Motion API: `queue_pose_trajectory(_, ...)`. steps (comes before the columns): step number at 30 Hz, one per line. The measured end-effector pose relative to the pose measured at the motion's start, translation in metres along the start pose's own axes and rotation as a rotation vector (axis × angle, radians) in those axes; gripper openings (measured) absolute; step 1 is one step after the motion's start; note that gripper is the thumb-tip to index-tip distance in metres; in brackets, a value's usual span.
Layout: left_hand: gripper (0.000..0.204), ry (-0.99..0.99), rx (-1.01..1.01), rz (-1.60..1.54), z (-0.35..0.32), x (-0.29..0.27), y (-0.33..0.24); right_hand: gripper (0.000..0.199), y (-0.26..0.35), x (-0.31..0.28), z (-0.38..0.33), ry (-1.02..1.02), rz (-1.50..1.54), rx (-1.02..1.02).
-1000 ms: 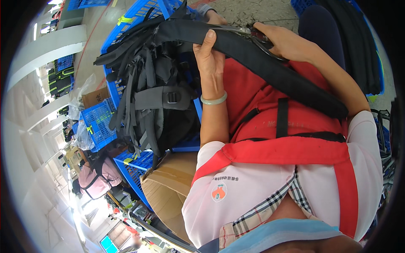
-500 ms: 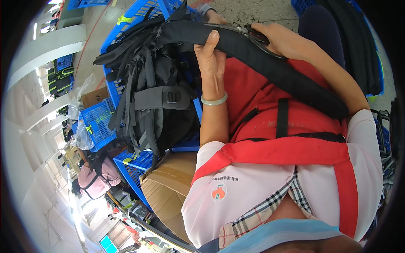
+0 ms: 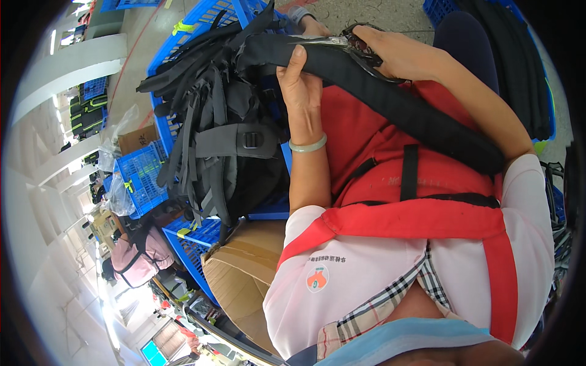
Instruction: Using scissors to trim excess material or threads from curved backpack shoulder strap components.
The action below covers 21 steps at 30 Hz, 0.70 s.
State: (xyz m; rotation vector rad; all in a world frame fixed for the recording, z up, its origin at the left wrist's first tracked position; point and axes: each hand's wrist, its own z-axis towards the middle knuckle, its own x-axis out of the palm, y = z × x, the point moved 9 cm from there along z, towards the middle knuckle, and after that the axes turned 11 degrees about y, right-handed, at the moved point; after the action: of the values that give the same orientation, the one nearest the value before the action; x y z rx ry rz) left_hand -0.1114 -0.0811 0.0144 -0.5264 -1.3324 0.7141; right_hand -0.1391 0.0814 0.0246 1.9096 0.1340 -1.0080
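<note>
Left hand [image 3: 299, 91] clamps the padded black fabric strap [image 3: 390, 100] from beneath | right hand [image 3: 397, 55] closed on metal scissors [image 3: 351, 44], blades just beyond the left thumb | advice: keep strap taut, snip clear of fingers.

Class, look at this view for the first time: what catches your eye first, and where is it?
The long black padded strap crosses the upper middle, gripped by the left hand while the right hand works scissors at its top edge. Left of it, a heap of black and grey backpacks fills a blue crate.
</note>
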Motion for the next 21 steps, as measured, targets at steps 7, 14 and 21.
queue_pose_trajectory(7, 0.027, 0.044, -0.012, 0.019, 0.000, -0.003, -0.001, 0.048, 0.009, 0.001, 0.003, 0.068, -0.032, 0.024)
queue_pose_trajectory(14, 0.023, 0.006, -0.036, -0.028, -0.005, -0.011, 0.010, 0.023, 0.015, 0.009, 0.002, 0.034, 0.098, -0.071)
queue_pose_trajectory(21, 0.027, -0.050, -0.093, -0.130, 0.002, -0.019, 0.017, 0.025, -0.019, 0.005, 0.006, -0.180, 0.190, -0.164)
